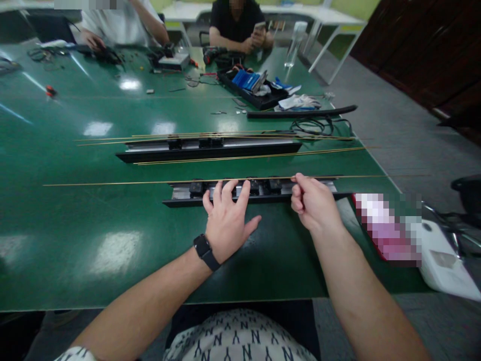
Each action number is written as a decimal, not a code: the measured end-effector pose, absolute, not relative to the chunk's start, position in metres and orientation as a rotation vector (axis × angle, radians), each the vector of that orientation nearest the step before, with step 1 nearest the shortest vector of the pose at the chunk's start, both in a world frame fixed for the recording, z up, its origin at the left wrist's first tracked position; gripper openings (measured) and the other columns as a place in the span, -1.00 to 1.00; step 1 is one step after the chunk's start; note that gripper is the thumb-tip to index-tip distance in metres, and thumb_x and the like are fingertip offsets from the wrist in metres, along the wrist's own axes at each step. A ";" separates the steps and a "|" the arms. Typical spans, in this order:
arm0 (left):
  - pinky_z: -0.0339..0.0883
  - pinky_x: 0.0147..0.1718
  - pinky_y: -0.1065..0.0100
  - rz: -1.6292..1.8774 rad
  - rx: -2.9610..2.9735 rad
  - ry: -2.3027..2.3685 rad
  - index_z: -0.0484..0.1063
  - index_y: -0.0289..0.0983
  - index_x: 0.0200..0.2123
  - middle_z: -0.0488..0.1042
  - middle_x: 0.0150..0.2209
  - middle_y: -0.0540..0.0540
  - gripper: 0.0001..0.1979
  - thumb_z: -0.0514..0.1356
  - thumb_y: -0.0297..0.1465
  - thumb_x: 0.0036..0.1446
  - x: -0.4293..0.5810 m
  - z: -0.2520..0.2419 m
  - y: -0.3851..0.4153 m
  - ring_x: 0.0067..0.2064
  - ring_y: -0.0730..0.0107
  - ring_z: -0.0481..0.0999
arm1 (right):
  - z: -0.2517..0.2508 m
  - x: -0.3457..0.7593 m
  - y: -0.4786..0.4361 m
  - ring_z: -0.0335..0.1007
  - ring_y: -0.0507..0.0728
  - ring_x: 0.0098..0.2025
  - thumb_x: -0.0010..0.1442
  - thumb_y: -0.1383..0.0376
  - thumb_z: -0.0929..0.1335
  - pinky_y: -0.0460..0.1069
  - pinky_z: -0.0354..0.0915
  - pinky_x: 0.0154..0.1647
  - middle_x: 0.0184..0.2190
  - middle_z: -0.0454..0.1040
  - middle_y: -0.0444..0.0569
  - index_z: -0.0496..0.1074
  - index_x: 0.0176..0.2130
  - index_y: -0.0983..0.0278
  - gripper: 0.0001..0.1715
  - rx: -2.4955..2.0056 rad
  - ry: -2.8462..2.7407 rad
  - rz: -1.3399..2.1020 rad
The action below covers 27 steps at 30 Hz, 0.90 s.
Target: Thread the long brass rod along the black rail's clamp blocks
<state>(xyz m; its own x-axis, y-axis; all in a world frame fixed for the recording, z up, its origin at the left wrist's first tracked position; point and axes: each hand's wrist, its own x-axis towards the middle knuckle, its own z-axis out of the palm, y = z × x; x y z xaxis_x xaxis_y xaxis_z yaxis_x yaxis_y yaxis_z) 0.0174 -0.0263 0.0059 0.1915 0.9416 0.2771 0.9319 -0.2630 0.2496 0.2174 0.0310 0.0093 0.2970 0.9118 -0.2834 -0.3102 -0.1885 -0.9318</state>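
Across the near black-and-silver rail (176, 202) lies a long, thin brass-coloured rod (112, 183), its ends reaching well past the rail on both sides. My right hand (313, 203) is closed in a pinch on this rod near the rail's right part. Spread fingers of my left hand (229, 210) rest over the rail's middle, with the fingertips at the rod. Several black blocks sit along the rail, among them a black block (196, 188) left of my left hand; others are partly hidden behind my fingers.
Beyond lies a second black rail (210, 153) with several thin rods along it. Farther back are a black tray (259, 98), gloves (298, 103), a curved black strip (300, 114) and coiled cable (313, 126). A white device (447, 260) stands at right. Two people sit across the table.
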 end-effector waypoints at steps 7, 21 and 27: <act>-0.08 0.29 -0.31 0.634 2.401 1.877 0.22 -0.15 0.35 0.23 0.30 -0.31 -0.23 0.35 -0.15 0.12 0.016 0.005 -0.025 0.34 -0.21 0.15 | 0.011 0.216 0.030 0.05 -0.09 -0.80 0.20 0.20 0.49 -0.19 -0.11 -0.86 -0.66 0.29 -0.24 0.39 -0.34 0.28 -0.74 -1.318 -0.617 1.244; -0.13 0.31 -0.35 0.556 2.456 1.855 0.18 -0.17 0.38 0.29 0.30 -0.26 -0.20 0.34 -0.15 0.14 0.016 0.007 -0.025 0.37 -0.30 0.11 | 0.012 0.216 0.030 0.07 -0.08 -0.79 0.23 0.27 0.44 -0.19 -0.11 -0.86 -0.67 0.31 -0.23 0.42 -0.34 0.29 -0.83 -1.311 -0.617 1.240; -0.17 0.30 -0.41 0.502 2.476 1.830 0.11 -0.19 0.43 0.28 0.35 -0.21 -0.15 0.32 -0.10 0.16 0.016 0.007 -0.024 0.40 -0.38 0.04 | 0.010 0.217 0.030 0.06 -0.08 -0.79 0.24 0.28 0.43 -0.19 -0.11 -0.87 -0.67 0.30 -0.23 0.42 -0.34 0.29 -0.85 -1.311 -0.620 1.240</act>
<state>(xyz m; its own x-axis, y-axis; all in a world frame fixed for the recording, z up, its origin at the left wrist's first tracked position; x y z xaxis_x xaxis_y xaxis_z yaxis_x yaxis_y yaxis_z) 0.0161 -0.0241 0.0069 0.2599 0.9347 0.2424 0.9277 -0.3114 0.2059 0.2166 0.0301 0.0103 0.2971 0.9104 -0.2880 -0.3158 -0.1909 -0.9294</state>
